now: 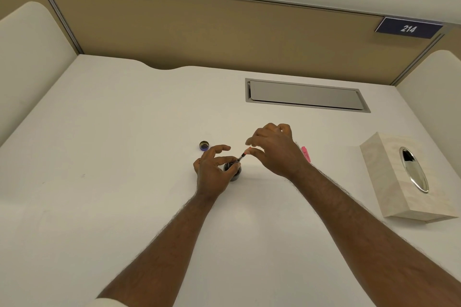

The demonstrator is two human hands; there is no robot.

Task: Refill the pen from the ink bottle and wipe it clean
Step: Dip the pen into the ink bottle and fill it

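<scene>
— Pen (244, 156): small, thin, tilted, dark low end over the ink bottle (233, 171), red top end up and to the right.

— Held by which hand?

— Held by the right hand (274, 151). Pinched at the red top between thumb and a fingertip, other fingers curled up above.

— And the left hand (214, 169)?

— Wrapped around the ink bottle, thumb on the near side, fingers curved over the top by the low end of the pen. One finger stuck out straight toward the back.

— Pen tip inside the ink?

— Cannot tell. Hidden by the left fingers.

— Ink bottle where?

— Standing on the white desk (124, 157), near the middle, dark and round, mostly covered by the left hand.

— Lid on?

— Off. Bottle cap (204, 145) lying on the desk just behind and to the left of the left hand, open side up, blue on the outside, not touching anything.

— Anything pink?

— Yes, a pink piece (306, 154) lying on the desk just behind the right wrist, partly hidden. Too hidden to say which part.

— Anything else around?

— Pale tissue box (389, 182) far off to the right, shiny oval opening on top. Grey flap (305, 95) set flat into the desk at the back. Brown wall panel (224, 32) behind that, with a dark blue sign (408, 28) saying 214 at the top right corner. White sleeve (109, 303) at the bottom edge on the left arm.
</scene>
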